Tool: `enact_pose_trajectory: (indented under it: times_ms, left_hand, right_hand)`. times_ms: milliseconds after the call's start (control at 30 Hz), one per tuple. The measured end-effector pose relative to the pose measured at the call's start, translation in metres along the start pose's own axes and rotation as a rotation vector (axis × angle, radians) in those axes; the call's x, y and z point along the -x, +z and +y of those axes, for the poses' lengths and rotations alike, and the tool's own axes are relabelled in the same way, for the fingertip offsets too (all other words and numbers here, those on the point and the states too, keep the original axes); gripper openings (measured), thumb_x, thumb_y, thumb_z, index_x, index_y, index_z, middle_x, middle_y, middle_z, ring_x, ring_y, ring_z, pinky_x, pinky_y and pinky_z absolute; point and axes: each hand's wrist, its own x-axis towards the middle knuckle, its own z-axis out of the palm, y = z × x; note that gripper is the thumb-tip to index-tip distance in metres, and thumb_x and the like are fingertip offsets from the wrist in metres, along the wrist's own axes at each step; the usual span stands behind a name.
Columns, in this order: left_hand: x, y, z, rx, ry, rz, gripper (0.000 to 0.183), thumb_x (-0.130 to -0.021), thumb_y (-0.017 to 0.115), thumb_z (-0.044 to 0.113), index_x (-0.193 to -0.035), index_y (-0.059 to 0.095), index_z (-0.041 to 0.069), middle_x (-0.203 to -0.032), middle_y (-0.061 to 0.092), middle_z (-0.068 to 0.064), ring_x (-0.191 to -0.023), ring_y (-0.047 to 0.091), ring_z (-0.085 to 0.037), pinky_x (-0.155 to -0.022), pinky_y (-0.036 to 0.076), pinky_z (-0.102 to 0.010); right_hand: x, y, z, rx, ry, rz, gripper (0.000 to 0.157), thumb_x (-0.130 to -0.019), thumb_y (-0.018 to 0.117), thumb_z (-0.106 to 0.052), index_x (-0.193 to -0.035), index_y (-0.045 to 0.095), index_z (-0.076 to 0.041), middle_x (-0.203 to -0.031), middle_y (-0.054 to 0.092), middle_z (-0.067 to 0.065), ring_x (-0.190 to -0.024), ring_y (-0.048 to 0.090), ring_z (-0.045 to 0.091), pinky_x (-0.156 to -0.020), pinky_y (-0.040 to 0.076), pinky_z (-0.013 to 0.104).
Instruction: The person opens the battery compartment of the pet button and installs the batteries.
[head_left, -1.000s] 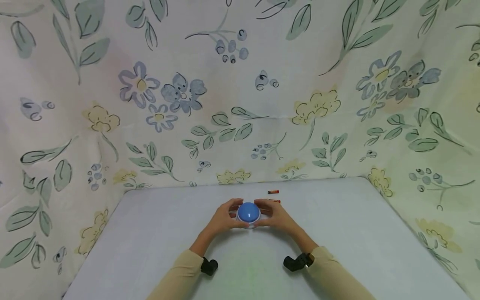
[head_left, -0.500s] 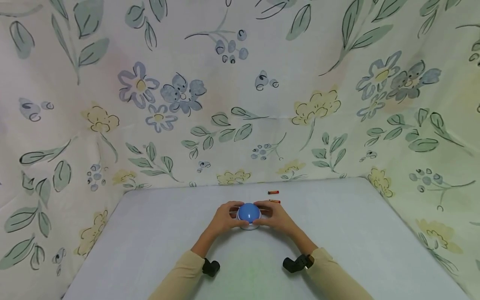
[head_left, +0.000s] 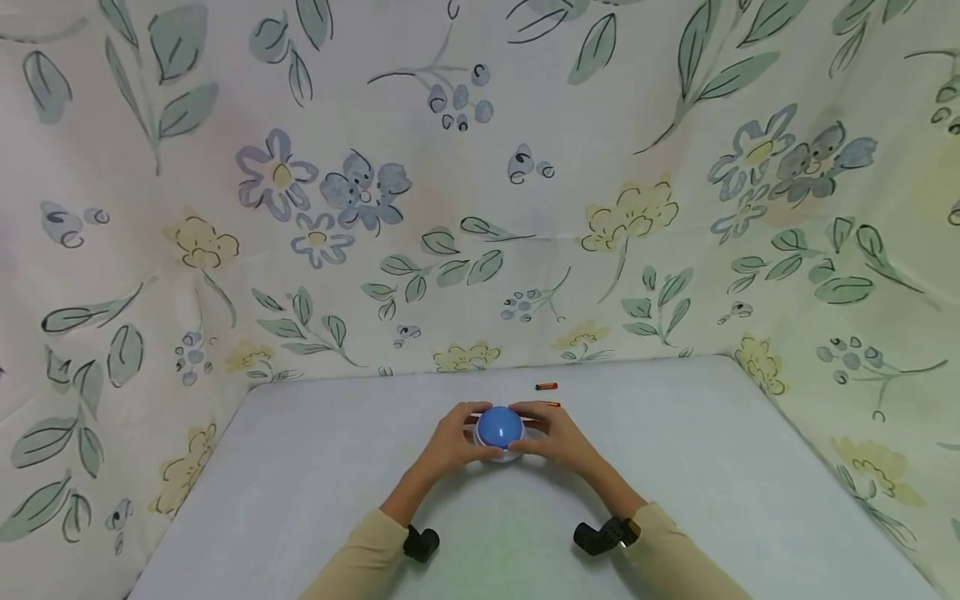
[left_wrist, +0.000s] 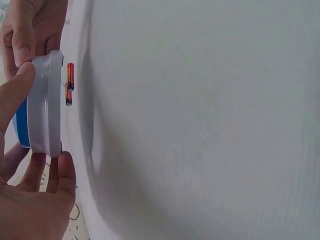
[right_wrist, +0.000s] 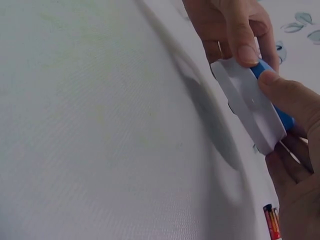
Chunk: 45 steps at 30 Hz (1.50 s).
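A round push button with a blue dome [head_left: 500,426] and a white base [left_wrist: 42,105] is held between both hands, just over the table. My left hand [head_left: 450,443] grips its left side, thumb on the near edge and fingers around the far side. From the right, my right hand [head_left: 561,438] holds it in the same way. The two thumbs almost meet at the near rim. In the right wrist view, the white base [right_wrist: 250,102] stands apart from the tabletop and casts a shadow there. Its underside is mostly hidden.
Two small red-and-black batteries lie on the white table [head_left: 300,467] beyond the right hand: a farther battery [head_left: 547,386] and a nearer battery [head_left: 554,404], partly covered by the fingers. Floral cloth [head_left: 480,200] hangs behind the table and along its sides.
Both hands keep their grip on the push button, which stays almost in place. The whole head view shifts very slightly.
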Motion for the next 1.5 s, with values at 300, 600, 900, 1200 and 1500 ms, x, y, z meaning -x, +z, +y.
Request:
enact_pose_trajectory:
  times_ms: [300, 600, 900, 1200, 1500]
  left_hand:
    - [0.002, 0.003, 0.004, -0.005, 0.036, 0.003, 0.071, -0.079, 0.091, 0.024, -0.138, 0.057, 0.003, -0.131, 0.056, -0.012, -0.115, 0.06, -0.029, -0.09, 0.053, -0.041]
    - [0.004, 0.002, 0.006, 0.022, 0.05, -0.001, 0.071, -0.078, 0.091, 0.025, -0.137, 0.058, 0.003, -0.131, 0.058, -0.011, -0.115, 0.06, -0.027, -0.092, 0.053, -0.041]
    - [0.009, 0.0, 0.011, 0.112, 0.006, -0.017, 0.07, -0.081, 0.089, 0.022, -0.14, 0.056, 0.005, -0.135, 0.057, -0.011, -0.119, 0.059, -0.028, -0.095, 0.052, -0.038]
    - [0.009, 0.005, 0.027, 0.082, -0.018, -0.046, 0.079, -0.083, 0.088, 0.027, -0.147, 0.048, 0.006, -0.143, 0.051, -0.014, -0.121, 0.056, -0.032, -0.097, 0.05, -0.045]
    - [0.009, 0.008, 0.031, 0.022, -0.016, -0.02, 0.079, -0.082, 0.087, 0.032, -0.146, 0.049, 0.007, -0.136, 0.052, -0.013, -0.115, 0.058, -0.03, -0.092, 0.053, -0.047]
  right_hand:
    - [0.008, -0.003, -0.006, -0.04, -0.033, -0.001, 0.055, -0.088, 0.081, -0.006, -0.136, 0.057, 0.005, -0.133, 0.059, 0.021, -0.122, 0.058, 0.039, -0.099, 0.047, 0.049]
    - [0.016, -0.009, -0.005, -0.042, -0.004, 0.01, 0.06, -0.085, 0.083, -0.007, -0.137, 0.056, 0.006, -0.135, 0.059, 0.018, -0.126, 0.056, 0.036, -0.102, 0.045, 0.049]
    - [0.02, -0.006, 0.002, -0.047, -0.059, -0.039, 0.078, -0.082, 0.086, -0.007, -0.147, 0.045, 0.006, -0.145, 0.051, 0.019, -0.13, 0.052, 0.037, -0.102, 0.045, 0.048]
    - [0.021, 0.0, 0.001, -0.025, -0.067, 0.014, 0.073, -0.083, 0.087, -0.01, -0.146, 0.05, -0.004, -0.143, 0.055, 0.011, -0.129, 0.054, 0.03, -0.101, 0.046, 0.039]
    - [0.021, 0.005, -0.005, -0.013, -0.021, 0.037, 0.077, -0.082, 0.087, -0.009, -0.149, 0.047, -0.004, -0.147, 0.051, 0.011, -0.131, 0.051, 0.031, -0.102, 0.046, 0.042]
